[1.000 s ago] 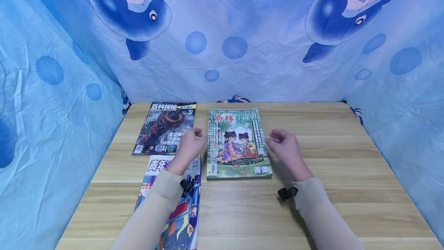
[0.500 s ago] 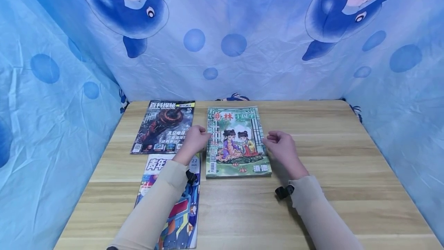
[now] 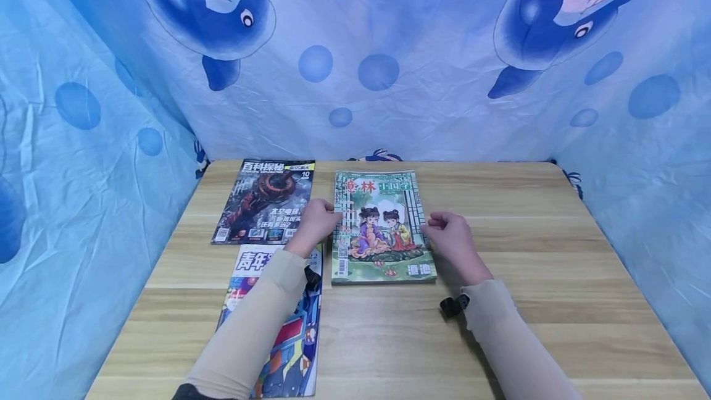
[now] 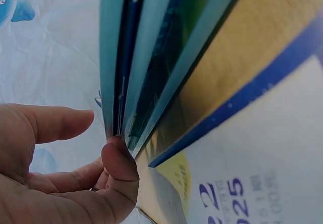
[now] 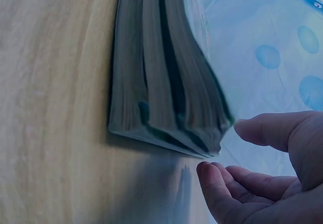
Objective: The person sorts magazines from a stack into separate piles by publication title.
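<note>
A neat stack of magazines (image 3: 383,227) lies on the table, its green top cover showing two drawn figures. At its left edge is my left hand (image 3: 318,222). In the left wrist view a bent fingertip (image 4: 118,156) touches the spines, while the thumb (image 4: 65,122) stands off from the cover. My right hand (image 3: 451,236) is at the opposite long edge. The right wrist view has its thumb tip (image 5: 247,128) beside the top cover's corner and its loosely bent fingers (image 5: 214,178) just past the stack's pages (image 5: 156,72).
A dark magazine (image 3: 269,196) lies at the back left, with a colourful one (image 3: 297,344) in front, partly under my left sleeve (image 3: 250,332). The wooden table (image 3: 555,289) is enclosed by blue dolphin-print cloth (image 3: 422,122) at the back and sides.
My left hand has moved right onto the stack's left edge, and my right hand has edged slightly left. The stack has hardly moved.
</note>
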Available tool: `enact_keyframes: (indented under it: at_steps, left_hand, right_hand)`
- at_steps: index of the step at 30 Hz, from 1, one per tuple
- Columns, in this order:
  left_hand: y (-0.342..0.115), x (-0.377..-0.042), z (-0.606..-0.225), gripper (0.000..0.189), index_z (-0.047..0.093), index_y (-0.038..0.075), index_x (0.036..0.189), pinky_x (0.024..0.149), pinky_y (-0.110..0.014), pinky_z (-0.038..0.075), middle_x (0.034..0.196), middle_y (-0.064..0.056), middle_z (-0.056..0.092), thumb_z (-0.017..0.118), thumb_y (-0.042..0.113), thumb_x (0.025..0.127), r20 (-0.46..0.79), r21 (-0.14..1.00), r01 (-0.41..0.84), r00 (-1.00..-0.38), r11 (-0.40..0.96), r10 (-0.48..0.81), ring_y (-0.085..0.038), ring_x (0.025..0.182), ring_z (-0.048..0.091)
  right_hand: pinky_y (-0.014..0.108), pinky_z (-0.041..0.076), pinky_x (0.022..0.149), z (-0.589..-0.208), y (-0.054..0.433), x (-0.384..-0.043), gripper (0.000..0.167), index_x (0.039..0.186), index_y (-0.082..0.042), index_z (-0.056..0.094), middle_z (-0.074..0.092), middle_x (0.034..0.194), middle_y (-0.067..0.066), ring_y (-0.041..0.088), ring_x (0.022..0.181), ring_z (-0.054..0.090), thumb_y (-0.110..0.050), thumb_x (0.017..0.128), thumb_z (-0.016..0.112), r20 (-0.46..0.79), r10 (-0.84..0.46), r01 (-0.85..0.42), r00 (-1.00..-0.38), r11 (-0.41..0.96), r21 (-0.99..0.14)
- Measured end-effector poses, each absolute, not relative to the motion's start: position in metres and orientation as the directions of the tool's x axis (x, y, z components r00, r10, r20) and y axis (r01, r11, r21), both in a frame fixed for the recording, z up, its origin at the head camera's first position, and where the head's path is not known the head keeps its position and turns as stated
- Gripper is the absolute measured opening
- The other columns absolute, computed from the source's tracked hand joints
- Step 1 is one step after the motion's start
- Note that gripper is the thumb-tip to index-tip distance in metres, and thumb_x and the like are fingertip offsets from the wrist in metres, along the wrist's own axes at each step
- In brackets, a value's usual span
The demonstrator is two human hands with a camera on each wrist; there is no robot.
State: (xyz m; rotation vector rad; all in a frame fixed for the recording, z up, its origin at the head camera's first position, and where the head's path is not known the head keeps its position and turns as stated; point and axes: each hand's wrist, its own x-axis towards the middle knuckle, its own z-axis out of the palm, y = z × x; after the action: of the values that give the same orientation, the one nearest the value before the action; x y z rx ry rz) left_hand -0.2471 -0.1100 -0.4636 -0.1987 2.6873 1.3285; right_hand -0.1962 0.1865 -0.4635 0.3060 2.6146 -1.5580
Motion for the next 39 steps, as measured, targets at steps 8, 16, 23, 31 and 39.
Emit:
enact_keyframes:
  at_steps: [8,16,23,31,39]
  left_hand:
    - [-0.108,-0.250,-0.463,0.041,0.065,-0.004,0.129,0.094,-0.049,0.051,0.129,-0.019,0.062,0.073,0.015,0.093,-0.183,0.747,-0.181,-0.981,0.640,-0.064,-0.038,0.119,0.052]
    - [-0.105,-0.248,-0.464,0.038,0.067,-0.004,0.127,0.087,-0.044,0.055,0.122,-0.019,0.066,0.073,0.010,0.093,-0.143,0.754,-0.146,-0.988,0.640,-0.057,-0.031,0.105,0.063]
    - [-0.101,-0.243,-0.460,0.034,0.069,-0.005,0.122,0.070,-0.038,0.052,0.093,-0.014,0.066,0.070,0.008,0.091,-0.064,0.770,-0.090,-0.996,0.632,-0.064,-0.024,0.079,0.059]
    - [-0.101,-0.236,-0.450,0.060,0.046,0.003,0.144,0.094,-0.050,0.051,0.133,-0.024,0.055,0.074,0.012,0.092,-0.239,0.880,-0.197,-0.970,0.432,0.044,-0.037,0.119,0.055]
    - [-0.102,-0.233,-0.451,0.068,0.035,0.011,0.155,0.067,-0.042,0.059,0.106,-0.019,0.068,0.069,0.007,0.096,-0.319,0.910,-0.275,-0.942,0.309,0.102,-0.031,0.083,0.069]
  right_hand:
    - [0.043,0.051,0.096,-0.469,0.186,-0.199,0.051,0.136,0.007,0.057,0.063,0.122,0.019,0.032,0.113,0.060,-0.018,0.094,0.073,-0.175,0.125,0.214,-0.977,0.480,-0.851]
    - [0.044,0.051,0.096,-0.468,0.184,-0.196,0.049,0.134,0.007,0.060,0.064,0.123,0.020,0.032,0.113,0.060,-0.019,0.095,0.073,-0.183,0.130,0.224,-0.974,0.486,-0.845]
    - [0.044,0.052,0.095,-0.468,0.185,-0.197,0.046,0.132,0.005,0.062,0.066,0.121,0.020,0.031,0.112,0.061,-0.020,0.095,0.073,-0.177,0.126,0.217,-0.976,0.488,-0.846]
    - [0.045,0.051,0.096,-0.467,0.186,-0.196,0.046,0.134,0.005,0.061,0.064,0.123,0.020,0.031,0.114,0.060,-0.019,0.096,0.072,-0.187,0.120,0.222,-0.975,0.486,-0.845]
    - [0.043,0.052,0.094,-0.469,0.187,-0.198,0.049,0.136,0.005,0.059,0.064,0.123,0.019,0.030,0.112,0.060,-0.020,0.096,0.072,-0.194,0.107,0.221,-0.975,0.484,-0.847]
